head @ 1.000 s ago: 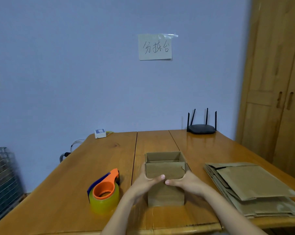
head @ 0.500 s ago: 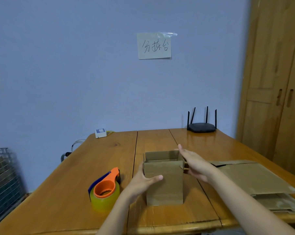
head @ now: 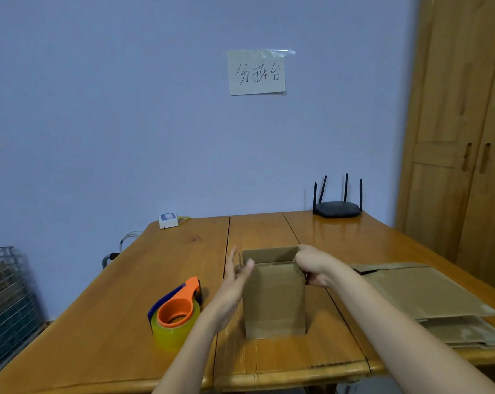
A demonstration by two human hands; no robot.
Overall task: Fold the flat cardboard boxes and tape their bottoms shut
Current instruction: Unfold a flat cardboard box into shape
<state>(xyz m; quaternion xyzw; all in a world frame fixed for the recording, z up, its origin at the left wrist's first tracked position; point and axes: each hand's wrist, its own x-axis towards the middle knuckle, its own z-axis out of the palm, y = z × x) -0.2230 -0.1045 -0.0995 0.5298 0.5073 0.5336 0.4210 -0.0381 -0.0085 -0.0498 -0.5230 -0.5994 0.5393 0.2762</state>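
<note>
The right hand is curled over the top right corner of the cardboard box, its fingers hooked over the rim and clamped on the side flap there. The left hand stands flat and upright against the box's left side, fingers straight and close together, thumb tip near the top left corner; whether the palm presses the cardboard or sits just beside it is hard to tell.

The box stands upright near the front middle of the wooden counter, its top open so that the inner back wall shows. The near face is plain brown and reaches down to the counter top.

Just left of the left forearm rests a tape dispenser, an orange and blue holder around a roll of yellowish clear tape, apart from the box. To the right of the box, behind the right forearm, lies a stack of flat boxes, several layers deep, near the counter's right edge.

At the far end of the counter sit a black router with four raised antennas on the right and a small white device on the left. A handwritten paper note is taped to the blue wall above. A wooden wardrobe fills the right side, and a wire rack stands at the lower left.
</note>
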